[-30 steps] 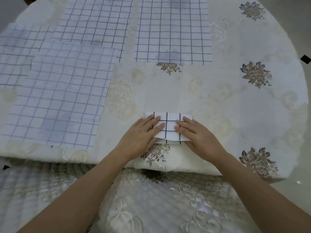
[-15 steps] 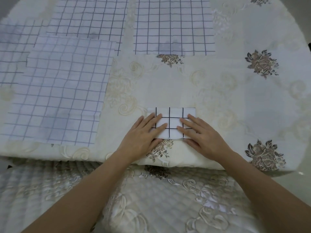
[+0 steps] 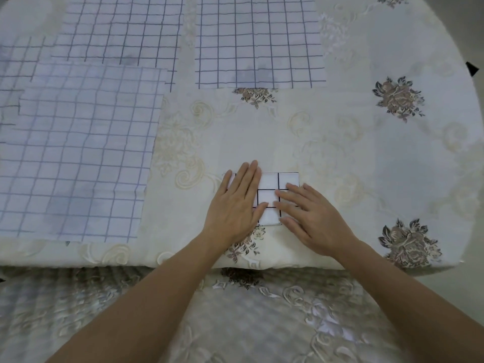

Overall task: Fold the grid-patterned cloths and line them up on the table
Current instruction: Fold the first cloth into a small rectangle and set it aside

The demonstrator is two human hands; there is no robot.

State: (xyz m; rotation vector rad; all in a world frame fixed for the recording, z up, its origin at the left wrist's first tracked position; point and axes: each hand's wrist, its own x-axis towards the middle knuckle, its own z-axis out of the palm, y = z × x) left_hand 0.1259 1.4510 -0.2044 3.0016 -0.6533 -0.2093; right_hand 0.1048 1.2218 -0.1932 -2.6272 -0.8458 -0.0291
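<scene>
A cream floral tablecloth (image 3: pixel 340 142) covers the round table (image 3: pixel 445 265).

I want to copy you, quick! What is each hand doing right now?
Left hand: open, pressing flat on the folded grid cloth.
Right hand: open, pressing flat on the same cloth's right side.

Right of the folded cloth (image 3: pixel 267 197): bare tablecloth (image 3: pixel 392 166) out to the table's rim, open passage. Left of it, past a bare gap, 1 spread cloth (image 3: pixel 78 158) lies flat. Behind it, past another bare strip, further spread cloths (image 3: pixel 259 40), all low.
</scene>
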